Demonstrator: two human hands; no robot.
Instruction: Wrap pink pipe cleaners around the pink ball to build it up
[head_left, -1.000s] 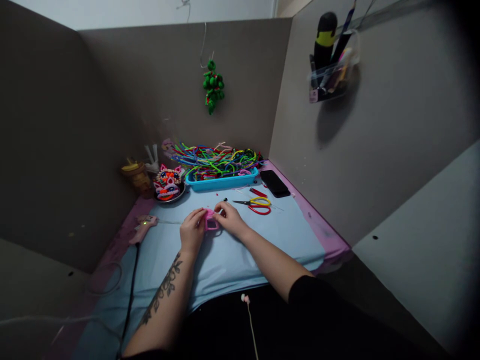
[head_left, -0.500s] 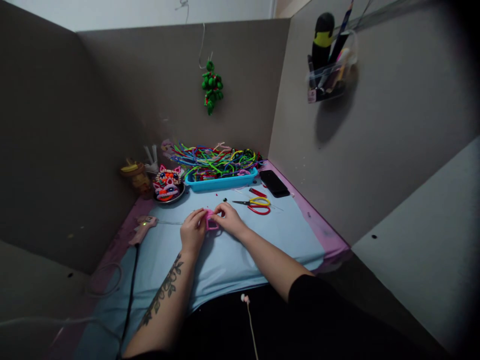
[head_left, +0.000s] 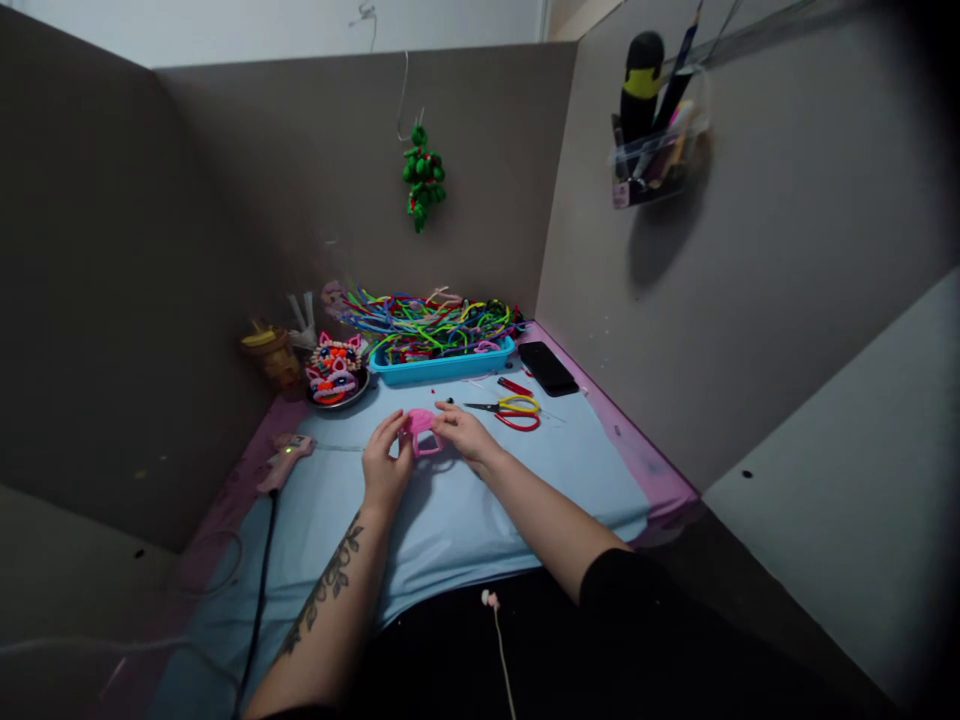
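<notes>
Between my hands is a small pink piece bent from fuzzy pipe cleaner (head_left: 421,421), with a rounded solid top and an open square frame below. My left hand (head_left: 386,458) grips its left edge between thumb and fingers. On the opposite side, my right hand (head_left: 463,432) pinches the upper right edge. The piece is held just above the blue cloth (head_left: 480,520). Scissors (head_left: 514,408) with one yellow and one red handle lie beyond my right hand, beside a small red tool (head_left: 515,386).
A blue tray (head_left: 442,370) heaped with colourful pipe cleaners (head_left: 442,325) stands at the back. Left of it, a metal bowl (head_left: 341,400) holds pink-and-orange figures. A glue gun (head_left: 285,460) with a cord lies at left, a black phone (head_left: 549,368) at right. Grey panels enclose the table.
My hands have spread slightly apart along the pink piece, so more of its rounded top shows. My right hand has shifted a little to the right.
</notes>
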